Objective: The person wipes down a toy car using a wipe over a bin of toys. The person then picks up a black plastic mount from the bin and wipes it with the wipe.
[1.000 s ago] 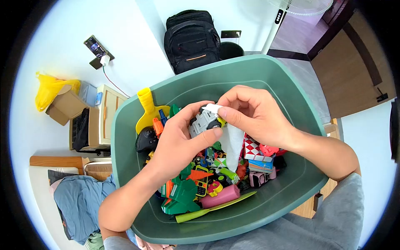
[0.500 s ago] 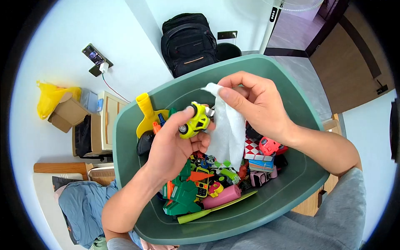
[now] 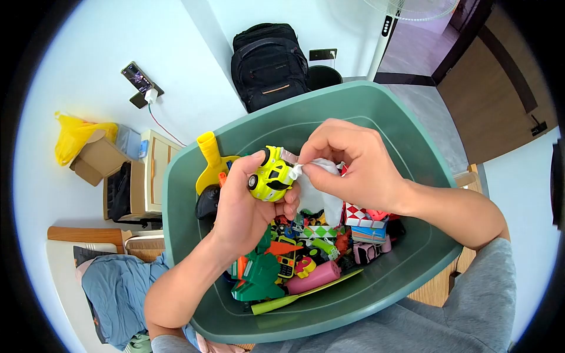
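My left hand (image 3: 247, 206) grips a yellow-green toy car (image 3: 272, 176) with black wheels and black windows, held above the bin. Between the thumb and fingers of my right hand (image 3: 359, 167) a white wipe (image 3: 318, 197) is pinched. Its bunched tip touches the right end of the car, and the rest hangs down below my fingers. Beneath both hands stands a large green plastic bin (image 3: 406, 288) full of toys. Among them are a pink cylinder (image 3: 315, 277), a dark green toy (image 3: 259, 276), a yellow toy phone (image 3: 286, 259) and a yellow shovel (image 3: 209, 153).
A black backpack (image 3: 271, 67) leans against the wall behind the bin, beside a dark waste bin (image 3: 323, 76). At the left are a cardboard box (image 3: 97, 159), a yellow bag (image 3: 79, 138) and blue-grey clothing (image 3: 120, 294). A white fan pole (image 3: 379, 50) stands at the back right.
My right hand has come down and closer to the car, bringing the wipe's tip against it. The wipe hung loosely beside the car before. The car has turned slightly in my left hand.
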Demonstrator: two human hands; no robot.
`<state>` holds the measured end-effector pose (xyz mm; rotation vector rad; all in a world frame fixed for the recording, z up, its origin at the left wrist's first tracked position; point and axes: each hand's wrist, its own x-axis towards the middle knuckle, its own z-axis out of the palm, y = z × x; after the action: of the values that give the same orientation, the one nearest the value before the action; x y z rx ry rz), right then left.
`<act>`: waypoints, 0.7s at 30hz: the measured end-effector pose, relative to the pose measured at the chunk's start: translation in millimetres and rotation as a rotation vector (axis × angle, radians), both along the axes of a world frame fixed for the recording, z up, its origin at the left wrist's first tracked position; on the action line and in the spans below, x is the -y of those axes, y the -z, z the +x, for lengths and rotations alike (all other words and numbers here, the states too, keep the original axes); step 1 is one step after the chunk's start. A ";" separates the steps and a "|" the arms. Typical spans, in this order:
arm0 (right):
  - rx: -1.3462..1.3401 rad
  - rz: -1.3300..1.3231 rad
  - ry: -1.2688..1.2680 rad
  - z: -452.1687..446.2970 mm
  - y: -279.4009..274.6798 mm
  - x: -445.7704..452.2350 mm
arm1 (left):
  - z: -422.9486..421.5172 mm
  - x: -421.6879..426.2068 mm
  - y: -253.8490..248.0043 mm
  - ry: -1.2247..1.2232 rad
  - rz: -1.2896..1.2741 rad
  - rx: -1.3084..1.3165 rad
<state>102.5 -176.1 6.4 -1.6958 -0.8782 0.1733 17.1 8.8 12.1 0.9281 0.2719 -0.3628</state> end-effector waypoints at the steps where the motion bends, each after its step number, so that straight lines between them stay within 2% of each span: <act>1: 0.001 0.000 0.000 -0.3 -0.3 0.1 | 0.0 0.6 -1.5 -0.003 0.012 -0.001; 9: 0.024 0.257 -0.020 -4.3 6.1 -5.3 | -1.0 0.4 -1.1 0.029 0.075 0.048; 16: -0.305 0.030 -0.056 -5.2 1.6 0.3 | -5.8 -0.1 1.0 0.068 0.165 0.073; 21: -0.381 0.103 -0.165 -2.6 1.7 0.2 | -5.8 -1.2 3.9 0.091 0.188 0.100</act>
<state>99.8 -176.3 4.8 -1.4318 -0.7246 0.5353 11.3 10.0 8.2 1.1429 0.1748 -0.3775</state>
